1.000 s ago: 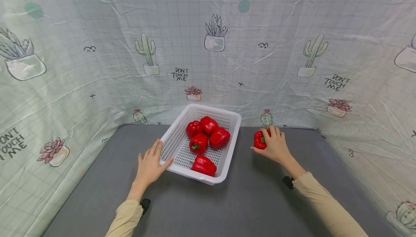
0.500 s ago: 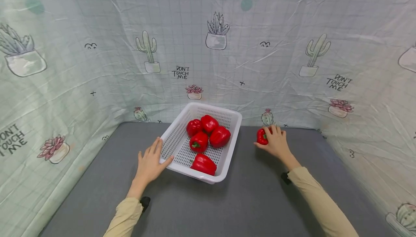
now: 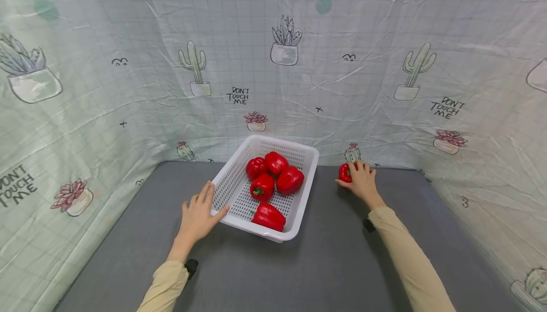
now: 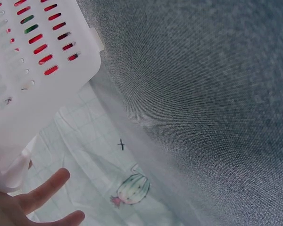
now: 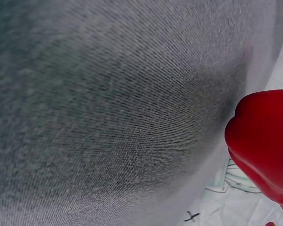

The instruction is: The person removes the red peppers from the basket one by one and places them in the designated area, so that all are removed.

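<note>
At the near left corner of a white perforated plastic basket [image 3: 222, 172], my left hand [image 3: 198, 219] rests on the rim with its fingers straight and spread. The left wrist view shows two of those fingers [image 4: 45, 190] extended past the basket wall [image 4: 47, 92]. Several red bell peppers [image 3: 289, 180] lie inside the basket, one of them apart near the front wall. To the right of the basket, my right hand [image 3: 363, 184] grips another red bell pepper [image 3: 344, 173] by the far table edge. That pepper fills the right side of the right wrist view, with the fingers mostly out of frame.
A dark grey cloth-like table top [image 3: 282, 274] lies under everything. Behind and on both sides hangs a pale sheet [image 3: 316, 74] printed with cacti, close to the table's far edge and the basket's back.
My right hand has moved with the bell pepper a little farther back toward the sheet. My left hand, the basket and the peppers in it keep their places.
</note>
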Demonstrator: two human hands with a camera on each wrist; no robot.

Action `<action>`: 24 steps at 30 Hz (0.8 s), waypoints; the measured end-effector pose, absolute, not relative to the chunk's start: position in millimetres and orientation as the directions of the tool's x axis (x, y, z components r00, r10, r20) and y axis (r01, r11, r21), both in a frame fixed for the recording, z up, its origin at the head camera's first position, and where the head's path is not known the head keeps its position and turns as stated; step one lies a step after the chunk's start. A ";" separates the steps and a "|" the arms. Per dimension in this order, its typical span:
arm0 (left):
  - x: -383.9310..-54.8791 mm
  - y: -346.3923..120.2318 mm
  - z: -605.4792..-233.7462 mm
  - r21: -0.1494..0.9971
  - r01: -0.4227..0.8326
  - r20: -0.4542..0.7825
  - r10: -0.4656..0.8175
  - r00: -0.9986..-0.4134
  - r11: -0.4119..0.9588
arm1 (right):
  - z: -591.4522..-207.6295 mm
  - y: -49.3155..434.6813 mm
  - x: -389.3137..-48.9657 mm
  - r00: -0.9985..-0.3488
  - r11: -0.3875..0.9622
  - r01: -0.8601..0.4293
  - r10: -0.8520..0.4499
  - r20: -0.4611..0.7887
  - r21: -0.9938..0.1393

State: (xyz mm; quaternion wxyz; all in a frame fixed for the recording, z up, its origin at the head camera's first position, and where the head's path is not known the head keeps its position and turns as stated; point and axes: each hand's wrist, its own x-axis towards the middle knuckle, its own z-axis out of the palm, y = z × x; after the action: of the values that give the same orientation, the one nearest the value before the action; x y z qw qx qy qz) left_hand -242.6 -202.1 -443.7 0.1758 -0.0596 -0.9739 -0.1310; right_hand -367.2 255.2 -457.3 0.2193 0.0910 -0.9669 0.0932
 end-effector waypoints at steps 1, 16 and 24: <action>-242.7 -202.2 -443.7 0.234 0.160 0.355 0.069 -0.932 0.959 | -457.8 255.7 -369.2 -0.893 0.968 -0.207 -0.126 0.433 -0.145; -242.8 -203.0 -444.6 0.257 0.155 0.342 0.061 -0.938 0.954 | -455.7 244.5 -383.2 -0.911 0.971 -0.193 -0.122 0.395 -0.144; -242.4 -201.8 -445.4 0.258 0.156 0.348 0.059 -0.936 0.953 | -453.6 236.7 -384.8 -0.907 0.964 -0.228 -0.159 0.389 -0.135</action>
State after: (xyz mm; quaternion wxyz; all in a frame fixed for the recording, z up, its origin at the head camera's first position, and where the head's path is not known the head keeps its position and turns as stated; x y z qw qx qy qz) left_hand -242.4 -201.8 -445.4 0.1709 -0.0550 -0.9734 -0.1423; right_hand -384.8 236.7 -453.6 0.1909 0.0995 -0.9725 0.0892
